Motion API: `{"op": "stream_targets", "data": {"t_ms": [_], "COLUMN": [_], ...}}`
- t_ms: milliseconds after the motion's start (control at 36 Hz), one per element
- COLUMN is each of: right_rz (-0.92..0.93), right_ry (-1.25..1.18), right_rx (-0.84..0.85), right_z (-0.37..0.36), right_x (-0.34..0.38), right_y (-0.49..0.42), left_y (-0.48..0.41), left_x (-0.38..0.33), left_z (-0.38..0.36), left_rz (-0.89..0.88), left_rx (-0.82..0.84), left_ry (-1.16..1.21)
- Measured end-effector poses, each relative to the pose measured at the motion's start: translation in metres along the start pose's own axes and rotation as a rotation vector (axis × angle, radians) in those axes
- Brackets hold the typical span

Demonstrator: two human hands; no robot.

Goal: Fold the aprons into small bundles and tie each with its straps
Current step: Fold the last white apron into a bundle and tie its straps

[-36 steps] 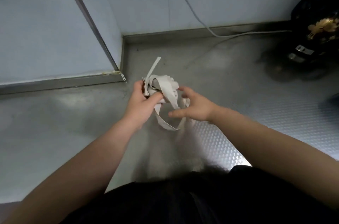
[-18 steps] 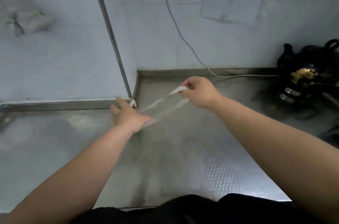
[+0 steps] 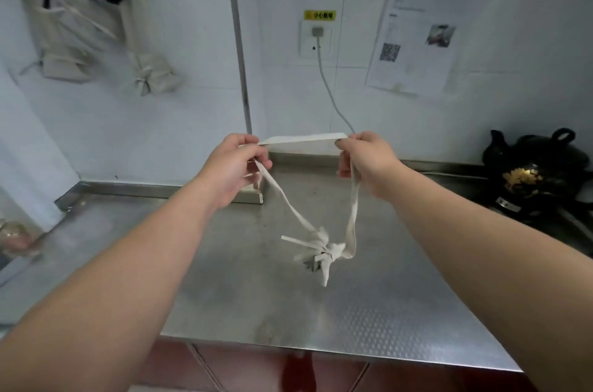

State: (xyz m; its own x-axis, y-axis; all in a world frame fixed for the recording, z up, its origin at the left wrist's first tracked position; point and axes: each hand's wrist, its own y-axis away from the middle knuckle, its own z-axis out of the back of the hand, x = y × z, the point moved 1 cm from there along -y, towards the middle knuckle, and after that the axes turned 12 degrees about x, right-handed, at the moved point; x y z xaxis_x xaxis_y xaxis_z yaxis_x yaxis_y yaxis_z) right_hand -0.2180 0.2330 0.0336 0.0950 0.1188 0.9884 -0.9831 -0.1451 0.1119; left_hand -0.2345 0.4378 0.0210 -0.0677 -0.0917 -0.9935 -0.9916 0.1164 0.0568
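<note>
The bundle (image 3: 321,255), a small cream knot of cloth with loose ends poking out, hangs above the counter (image 3: 244,279) from its strap (image 3: 301,138). The strap runs taut between both raised hands. The left hand (image 3: 236,167) and right hand (image 3: 365,155) each pinch it closed, backs toward the camera.

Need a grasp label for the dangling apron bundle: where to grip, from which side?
Grip the apron bundle around its cinched middle, where the strap ties it, coming from below or the front. Its fanned ends look floppy, and both hands hold the strap loop above.
</note>
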Motion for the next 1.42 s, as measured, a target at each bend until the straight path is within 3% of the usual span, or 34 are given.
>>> {"op": "stream_targets", "data": {"t_ms": [83,417,611,972,1417], "right_rz": [-0.001,0.210,0.433,0.758,0.728], "right_ry": [-0.168,-0.121,-0.073,0.083,0.245], "right_rx": [0.063,0.276,0.268,0.236,0.110], "right_z": [-0.014,-0.099,-0.168,-0.288,-0.328], "right_x": [0.024,0.165,0.227,0.340,0.434], "right_y": [0.012,0.029,-0.005,-0.077,-0.167], "left_y": [0.017,0.073,0.076,0.020,-0.089], "left_x": [-0.016,-0.136,-0.200,-0.328,-0.414], "left_z": [0.003,0.096,0.164,0.278,0.326], "left_rz": [-0.060,-0.389,-0.399,-0.656,-0.595], "left_rx": [-0.025,-0.099,-0.280,-0.132,0.006], "left_ry": [0.088,0.235,-0.198,-0.048,-0.012]}}
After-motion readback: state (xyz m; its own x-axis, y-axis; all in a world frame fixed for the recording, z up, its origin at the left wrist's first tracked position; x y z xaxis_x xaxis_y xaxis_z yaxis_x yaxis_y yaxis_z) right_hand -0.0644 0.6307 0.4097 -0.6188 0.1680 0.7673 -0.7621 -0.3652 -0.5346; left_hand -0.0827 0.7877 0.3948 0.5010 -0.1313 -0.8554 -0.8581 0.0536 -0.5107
